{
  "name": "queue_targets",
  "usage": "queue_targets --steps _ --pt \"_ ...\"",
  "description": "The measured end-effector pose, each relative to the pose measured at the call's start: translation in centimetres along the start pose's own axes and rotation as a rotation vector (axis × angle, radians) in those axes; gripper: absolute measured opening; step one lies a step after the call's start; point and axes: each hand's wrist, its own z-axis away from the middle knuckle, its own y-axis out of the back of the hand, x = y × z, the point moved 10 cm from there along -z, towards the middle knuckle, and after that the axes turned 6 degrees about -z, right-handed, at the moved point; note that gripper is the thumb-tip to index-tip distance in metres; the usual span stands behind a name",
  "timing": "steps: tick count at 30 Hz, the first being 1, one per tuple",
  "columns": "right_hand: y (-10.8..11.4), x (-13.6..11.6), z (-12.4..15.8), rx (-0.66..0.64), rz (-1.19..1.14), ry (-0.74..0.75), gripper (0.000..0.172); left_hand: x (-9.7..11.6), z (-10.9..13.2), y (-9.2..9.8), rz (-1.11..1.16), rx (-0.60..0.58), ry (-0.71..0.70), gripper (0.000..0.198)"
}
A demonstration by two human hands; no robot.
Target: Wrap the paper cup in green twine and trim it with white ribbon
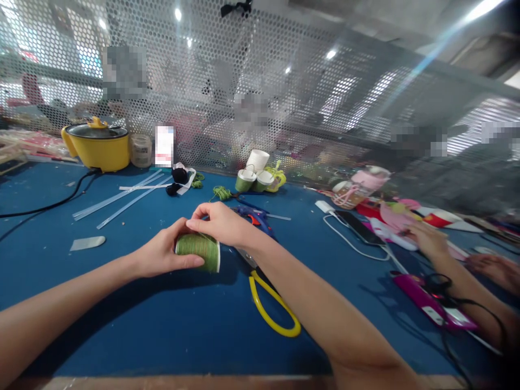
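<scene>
A spool of green thread [199,250] lies on its side in the grip of my left hand [162,249], its thumb across the front of the windings. My right hand [217,221] bends over the top of the spool with thumb and finger pinched together. A thin strand shows just below that hand, and the pinch appears to be on it; the fingertips partly hide it. Beneath my right forearm lie scissors with yellow handles [274,309], their blades partly covered. Behind the right wrist is a blue glue gun [255,216].
Clear glue sticks [117,200], a pale flat scraper [88,243] and a yellow electric pot [99,146] are on the left. More spools [246,180] stand by the perforated screen [195,81]. At right, another person's hand [430,241] works near a phone [359,227] and purple power strip [430,303].
</scene>
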Motion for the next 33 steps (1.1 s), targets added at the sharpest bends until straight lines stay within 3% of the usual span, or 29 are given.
queue_targets --steps 6,9,14,18,20,24,27,33 --pt "-0.6 2.7 -0.7 -0.121 -0.134 -0.128 0.012 -0.3 0.1 -0.1 0.012 -0.011 0.038 0.046" --pt "0.3 3.4 -0.9 -0.089 -0.105 -0.111 0.012 -0.3 0.1 -0.3 0.052 -0.014 0.058 0.049" --pt "5.9 5.2 0.1 0.198 0.077 -0.140 0.022 0.2 0.2 -0.3 0.103 -0.026 0.004 0.059" --pt "12.0 7.5 3.1 0.466 0.323 -0.249 0.024 1.7 0.4 0.2 -0.061 -0.010 -0.127 0.059" --pt "13.7 9.4 4.5 0.511 0.431 -0.342 0.020 2.0 0.4 0.5 -0.130 0.017 -0.156 0.053" --pt "13.4 14.1 5.5 0.416 0.513 -0.498 0.009 2.3 0.5 0.6 -0.194 0.030 -0.185 0.051" --pt "12.2 16.5 5.4 0.387 0.510 -0.552 0.013 2.4 0.5 0.7 -0.228 0.036 -0.197 0.051" --pt "12.2 16.9 5.2 0.491 0.364 -0.560 0.025 2.6 0.5 0.6 -0.287 0.046 -0.239 0.050"
